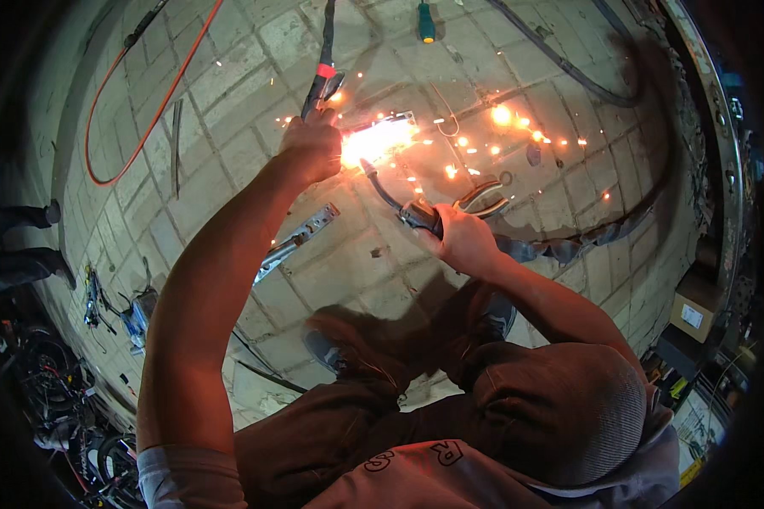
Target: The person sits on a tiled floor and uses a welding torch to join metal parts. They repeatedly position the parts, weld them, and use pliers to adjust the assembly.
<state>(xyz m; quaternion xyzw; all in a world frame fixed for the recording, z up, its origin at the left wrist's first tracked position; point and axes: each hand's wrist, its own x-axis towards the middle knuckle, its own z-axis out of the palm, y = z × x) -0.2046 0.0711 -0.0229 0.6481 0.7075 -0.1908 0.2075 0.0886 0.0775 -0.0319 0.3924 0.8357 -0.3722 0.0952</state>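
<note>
My right hand [464, 240] is closed around the grip of a welding torch [418, 214], its bent neck reaching up and left. Right at the nozzle burns a white-orange arc, with sparks flying off to the right. The glare hides most of the metal workpiece [409, 118]; only its far right end shows. My left hand [314, 146] sits just left of the arc, fingers closed at the base of a black clamp [318, 85] with a red band and a cable running up. Pliers [482, 200] with dark and orange handles lie beside the torch.
On the paved floor lie a perforated metal bracket [301, 241], a thin metal strip [176, 148], a green screwdriver [426, 24] and an orange cable [148, 136]. Another person's legs [25, 263] stand far left. A cardboard box [694, 310] sits at right; dark cables curve around that side.
</note>
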